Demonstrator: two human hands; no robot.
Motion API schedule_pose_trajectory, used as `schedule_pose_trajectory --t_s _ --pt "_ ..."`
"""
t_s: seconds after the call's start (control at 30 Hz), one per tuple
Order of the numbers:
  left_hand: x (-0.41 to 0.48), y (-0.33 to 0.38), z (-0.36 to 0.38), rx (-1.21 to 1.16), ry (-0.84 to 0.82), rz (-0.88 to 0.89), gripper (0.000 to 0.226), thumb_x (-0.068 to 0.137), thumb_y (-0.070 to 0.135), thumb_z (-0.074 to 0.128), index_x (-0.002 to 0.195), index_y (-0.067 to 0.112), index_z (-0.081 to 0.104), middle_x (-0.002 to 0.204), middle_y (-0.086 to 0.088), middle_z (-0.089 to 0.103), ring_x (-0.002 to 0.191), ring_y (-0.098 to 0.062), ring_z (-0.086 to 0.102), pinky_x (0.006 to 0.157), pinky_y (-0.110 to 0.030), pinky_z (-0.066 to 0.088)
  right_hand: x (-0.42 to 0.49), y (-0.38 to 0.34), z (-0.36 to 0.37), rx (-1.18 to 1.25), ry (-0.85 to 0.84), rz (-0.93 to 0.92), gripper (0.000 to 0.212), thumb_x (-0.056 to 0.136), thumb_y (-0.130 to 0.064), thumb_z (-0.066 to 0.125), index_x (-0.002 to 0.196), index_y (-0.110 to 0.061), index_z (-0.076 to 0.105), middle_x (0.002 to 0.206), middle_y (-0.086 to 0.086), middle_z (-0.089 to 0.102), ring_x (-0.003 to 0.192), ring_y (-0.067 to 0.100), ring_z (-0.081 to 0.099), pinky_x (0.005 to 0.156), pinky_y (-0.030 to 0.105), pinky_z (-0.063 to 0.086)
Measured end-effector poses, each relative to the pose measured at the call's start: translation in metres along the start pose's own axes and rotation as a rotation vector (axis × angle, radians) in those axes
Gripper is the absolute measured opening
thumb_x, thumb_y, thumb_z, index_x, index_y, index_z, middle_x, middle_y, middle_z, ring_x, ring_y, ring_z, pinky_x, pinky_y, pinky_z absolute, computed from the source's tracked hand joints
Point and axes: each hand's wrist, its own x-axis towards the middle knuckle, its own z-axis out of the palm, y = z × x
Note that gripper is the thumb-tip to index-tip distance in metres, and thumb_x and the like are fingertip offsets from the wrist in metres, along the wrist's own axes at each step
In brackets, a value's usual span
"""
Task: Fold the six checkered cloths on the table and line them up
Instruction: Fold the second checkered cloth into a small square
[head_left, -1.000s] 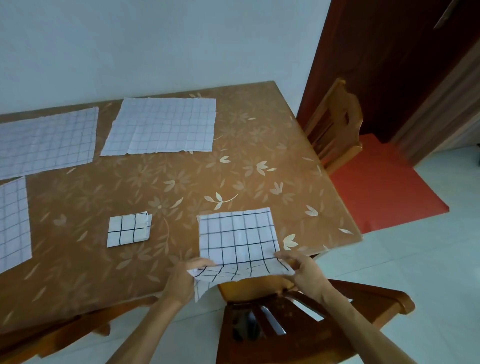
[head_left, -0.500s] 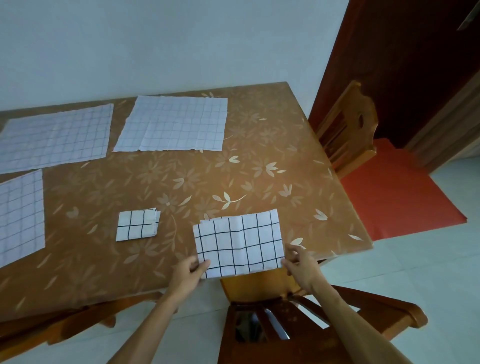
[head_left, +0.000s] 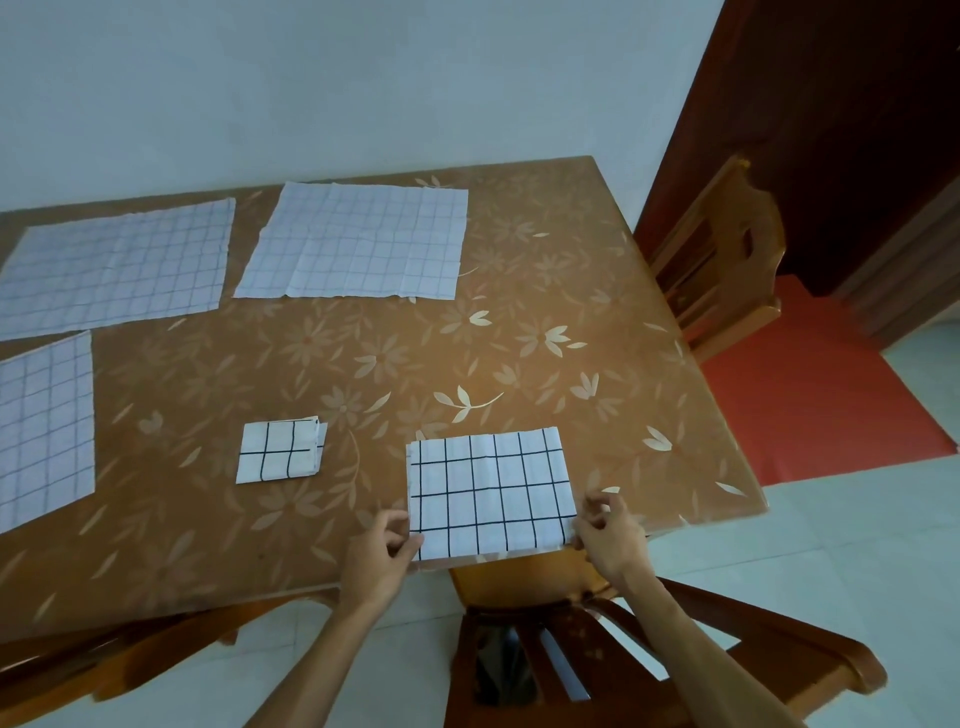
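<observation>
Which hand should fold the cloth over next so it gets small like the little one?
Probably the right hand. It pinches the half-folded cloth at its right near corner and could carry it left, while the left hand holds the other corner beside the small folded cloth.

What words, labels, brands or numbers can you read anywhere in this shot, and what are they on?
None. The checkered cloths, like the half-folded cloth held at its near corners by the left hand and right hand, carry only grid lines. The table cover shows only flower prints.
</observation>
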Motion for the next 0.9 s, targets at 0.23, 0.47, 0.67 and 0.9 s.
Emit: schedule_pose_trajectory --t_s 0.23,0.47,0.67,0.9 --pt "-0.006 0.008 0.007 0.260 0.169 0.057 0.028 0.090 0.041 0.066 0.113 0.025 0.058 0.079 0.013 0.063 0.073 -0.005 0.061 0.061 -0.025 0.051 0.000 -0.002 0.001 0.002 0.046 -0.025 0.028 0.090 -0.028 0.064 0.114 -0.026 0.051 0.088 -0.005 0.070 0.084 0.017 0.068 0.081 0.045 0.057" --pt "0.009 0.026 0.040 0.563 0.256 0.507 0.037 0.093 0.030 0.057 0.127 0.015 0.057 0.126 -0.006 0.055 0.117 -0.024 0.053 0.091 -0.039 0.052 -0.013 -0.019 0.008 -0.226 0.307 -0.391 0.022 0.095 -0.023 0.059 0.113 -0.011 0.058 0.109 0.005 0.055 0.091 0.027 0.060 0.074 0.039 0.053" --pt "0.030 0.041 0.071 0.746 0.091 0.631 0.054 0.094 0.034 0.048 0.144 0.015 0.044 0.154 -0.015 0.037 0.143 -0.030 0.034 0.113 -0.050 0.037 0.009 -0.032 0.061 -0.633 0.129 -0.712 0.048 0.097 -0.021 0.035 0.143 -0.014 0.044 0.158 0.009 0.029 0.144 0.029 0.030 0.113 0.043 0.033" --pt "0.022 0.016 0.081 0.768 0.013 0.554 0.060 0.098 0.043 0.041 0.151 0.014 0.037 0.161 -0.012 0.027 0.151 -0.026 0.020 0.120 -0.049 0.022 0.016 -0.010 0.087 -0.815 0.064 -0.757 0.056 0.098 -0.031 0.031 0.150 -0.010 0.030 0.159 0.012 0.024 0.148 0.026 0.020 0.118 0.040 0.016"
